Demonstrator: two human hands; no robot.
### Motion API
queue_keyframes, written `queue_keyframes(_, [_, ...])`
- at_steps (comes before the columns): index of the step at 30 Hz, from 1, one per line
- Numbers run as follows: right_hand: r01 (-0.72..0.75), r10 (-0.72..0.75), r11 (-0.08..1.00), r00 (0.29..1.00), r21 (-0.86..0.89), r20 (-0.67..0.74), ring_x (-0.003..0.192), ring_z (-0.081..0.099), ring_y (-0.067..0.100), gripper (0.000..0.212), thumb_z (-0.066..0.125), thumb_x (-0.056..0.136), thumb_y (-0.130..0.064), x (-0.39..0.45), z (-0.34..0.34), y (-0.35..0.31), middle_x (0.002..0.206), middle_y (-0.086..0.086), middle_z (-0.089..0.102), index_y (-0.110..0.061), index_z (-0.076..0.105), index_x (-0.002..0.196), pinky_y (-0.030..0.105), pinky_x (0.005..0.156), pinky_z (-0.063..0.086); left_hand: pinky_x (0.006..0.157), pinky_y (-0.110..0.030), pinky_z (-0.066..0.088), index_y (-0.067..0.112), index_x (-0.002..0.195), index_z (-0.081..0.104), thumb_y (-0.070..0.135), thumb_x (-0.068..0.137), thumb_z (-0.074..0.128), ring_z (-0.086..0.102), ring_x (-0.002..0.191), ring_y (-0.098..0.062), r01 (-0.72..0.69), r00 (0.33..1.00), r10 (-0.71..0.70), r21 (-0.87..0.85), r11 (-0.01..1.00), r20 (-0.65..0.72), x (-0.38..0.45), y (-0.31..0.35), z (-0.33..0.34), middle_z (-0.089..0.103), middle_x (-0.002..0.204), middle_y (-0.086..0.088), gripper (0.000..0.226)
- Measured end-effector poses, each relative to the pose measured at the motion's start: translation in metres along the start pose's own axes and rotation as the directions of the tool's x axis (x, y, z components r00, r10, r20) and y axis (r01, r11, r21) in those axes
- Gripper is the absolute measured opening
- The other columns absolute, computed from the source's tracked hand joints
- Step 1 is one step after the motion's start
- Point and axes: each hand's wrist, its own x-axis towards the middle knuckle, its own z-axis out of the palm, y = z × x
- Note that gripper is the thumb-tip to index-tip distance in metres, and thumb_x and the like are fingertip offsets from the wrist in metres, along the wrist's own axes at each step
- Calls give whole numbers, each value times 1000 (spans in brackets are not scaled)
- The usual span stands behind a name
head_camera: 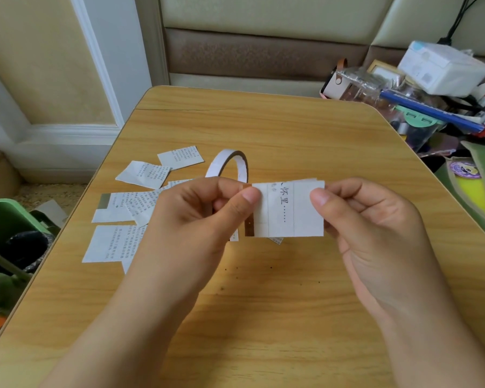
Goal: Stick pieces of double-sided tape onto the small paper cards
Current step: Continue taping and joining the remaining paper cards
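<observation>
White paper card (291,211) sits above the worktop (263,289), pinched at its edges by your left hand (196,217) and right hand (370,219). Behind it stands the tape roll (233,166); loose cards (140,175) lie left of that roll.

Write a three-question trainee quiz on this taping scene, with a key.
1. True or false: both hands hold the same paper card.
2. Which edge of that card carries the brown tape strip? A) the left hand's B) the right hand's
3. Fill in: the tape roll sits behind the ____ hand.

Key: 1 true, the left hand and right hand each pinch an edge; 2 A; 3 left.
</observation>
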Motion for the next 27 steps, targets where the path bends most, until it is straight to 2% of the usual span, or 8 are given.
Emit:
queue_keyframes(3, [-6, 6, 1000, 999, 0, -34, 71, 62, 20, 12, 79, 62, -27, 0, 1, 0, 70, 7, 70, -20, 73, 69, 27, 70, 51, 38, -11, 23, 26, 56, 69, 41, 63, 64, 27, 43, -4, 22, 999, -22, -1, 1000, -43, -1, 4, 2, 38, 58, 0, 17])
queue_keyframes(5, [-4, 4, 1000, 998, 9, -58, 67, 61, 15, 3, 76, 66, -21, 0, 3, -1, 64, 2, 68, -21, 73, 66, 23, 66, 50, 38, -11, 22, 26, 57, 70, 39, 65, 64, 26, 41, -4, 23, 998, -23, -6, 1000, -52, -2, 5, 3, 36, 54, 4, 16])
queue_keyframes(7, [21, -21, 1000, 996, -5, -83, 61, 59, 9, 9, 76, 67, -16, 0, 7, -2, 59, -4, 66, -23, 72, 63, 18, 62, 48, 38, -10, 24, 25, 58, 70, 36, 68, 65, 27, 42, -4, 24, 998, -24, -5, 1000, -57, -2, 4, 3, 37, 52, 7, 15])
queue_keyframes(11, [64, -72, 996, 984, -60, -161, 51, 52, 0, 23, 74, 74, -7, -1, 10, -3, 51, -10, 61, -24, 71, 59, 11, 55, 43, 50, -12, 31, 20, 64, 71, 37, 70, 65, 38, 61, -15, 13, 999, -12, 8, 1000, -36, -2, 0, 3, 50, 67, -9, 19])
queue_keyframes(19, [101, -126, 987, 968, -124, -215, 53, 57, 0, 25, 74, 76, -7, -2, 12, 1, 56, -9, 66, -26, 70, 61, 11, 57, 44, 50, -12, 32, 20, 67, 71, 37, 72, 76, 40, 61, -15, 5, 1000, -4, 23, 1000, -24, -2, -4, 3, 49, 65, -7, 18])
queue_keyframes(21, [115, -146, 981, 969, -154, -202, 53, 57, 1, 23, 75, 76, -7, -3, 12, 1, 57, -8, 66, -24, 70, 61, 12, 56, 44, 48, -11, 30, 18, 61, 66, 33, 76, 69, 38, 57, -12, 0, 1000, 0, 35, 999, -25, -2, -3, 3, 44, 62, -12, 21])
queue_keyframes(24, [133, -154, 977, 980, -168, -124, 53, 56, 0, 21, 78, 73, -5, -2, 8, -3, 57, -7, 66, -16, 66, 60, 11, 55, 44, 45, -9, 30, 17, 58, 58, 29, 78, 66, 37, 50, -1, -5, 1000, 10, 153, 988, -29, -4, 1, -1, 49, 69, -16, 25])
queue_keyframes(27, [147, -145, 968, 989, -201, 23, 61, 62, 4, 12, 76, 69, -12, -2, 4, -7, 64, -6, 69, -16, 65, 64, 12, 62, 47, 56, -15, 34, 23, 64, 63, 49, 62, 62, 42, 57, -2, -50, 997, 35, 236, 970, 67, -2, 3, -5, 53, 77, -14, 26])
